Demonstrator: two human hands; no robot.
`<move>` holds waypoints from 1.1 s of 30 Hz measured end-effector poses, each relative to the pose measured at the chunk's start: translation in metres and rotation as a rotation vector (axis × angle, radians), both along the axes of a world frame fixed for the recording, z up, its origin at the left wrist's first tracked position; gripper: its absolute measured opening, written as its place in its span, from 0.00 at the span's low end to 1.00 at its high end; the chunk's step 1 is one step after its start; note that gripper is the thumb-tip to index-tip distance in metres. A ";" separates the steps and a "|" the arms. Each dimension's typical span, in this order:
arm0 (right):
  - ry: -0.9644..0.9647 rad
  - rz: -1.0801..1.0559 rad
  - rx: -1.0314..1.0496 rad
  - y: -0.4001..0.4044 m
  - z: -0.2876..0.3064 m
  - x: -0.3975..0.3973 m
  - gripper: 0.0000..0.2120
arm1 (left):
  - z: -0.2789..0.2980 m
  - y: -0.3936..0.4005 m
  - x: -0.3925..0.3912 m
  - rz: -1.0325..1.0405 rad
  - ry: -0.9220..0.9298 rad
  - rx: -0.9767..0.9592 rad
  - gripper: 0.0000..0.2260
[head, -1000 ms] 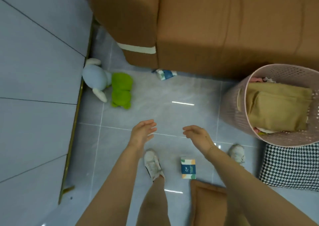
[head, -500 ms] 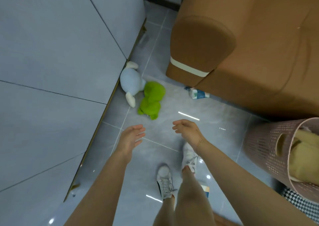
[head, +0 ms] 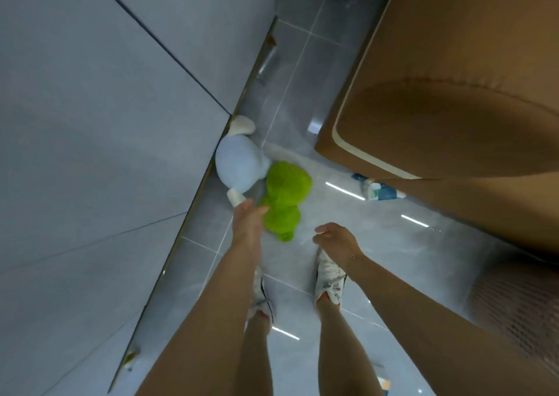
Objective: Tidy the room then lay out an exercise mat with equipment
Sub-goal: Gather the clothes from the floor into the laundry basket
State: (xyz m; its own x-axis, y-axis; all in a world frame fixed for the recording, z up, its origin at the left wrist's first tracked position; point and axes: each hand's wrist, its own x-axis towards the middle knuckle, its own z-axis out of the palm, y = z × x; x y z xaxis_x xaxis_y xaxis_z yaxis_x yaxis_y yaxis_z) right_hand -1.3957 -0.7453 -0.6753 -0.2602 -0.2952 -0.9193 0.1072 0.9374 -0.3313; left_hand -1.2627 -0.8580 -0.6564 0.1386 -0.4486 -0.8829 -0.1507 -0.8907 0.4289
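A plush toy with a pale blue head (head: 239, 166) and a bright green body (head: 286, 197) lies on the grey tile floor against the wall base. My left hand (head: 248, 218) reaches down to it, fingers stretched out and touching the green body's left edge, just below a white ear. My right hand (head: 335, 240) hovers to the right of the toy, fingers loosely curled, holding nothing. Both hands are above my white shoes.
A brown sofa (head: 453, 108) fills the upper right, its armrest close to the toy. A small blue-and-white packet (head: 379, 190) lies on the floor by the sofa base. A pink perforated basket (head: 520, 314) stands at the right edge. Grey wall panels (head: 106, 123) fill the left.
I have stepped closer to the toy and the view tilted down. My left hand moved forward until it touches the green body. My right hand stayed low beside it.
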 end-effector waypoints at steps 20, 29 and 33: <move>0.264 -0.202 0.021 -0.104 -0.186 0.046 0.49 | -0.192 -0.077 0.044 -0.081 -0.124 -0.180 0.28; 0.270 -0.542 0.017 -0.002 -0.031 0.023 0.41 | -0.032 -0.010 0.049 -0.270 -0.109 -0.211 0.30; 0.304 -0.770 -0.036 0.044 0.064 0.004 0.37 | 0.064 0.032 0.034 -0.508 -0.181 -0.282 0.28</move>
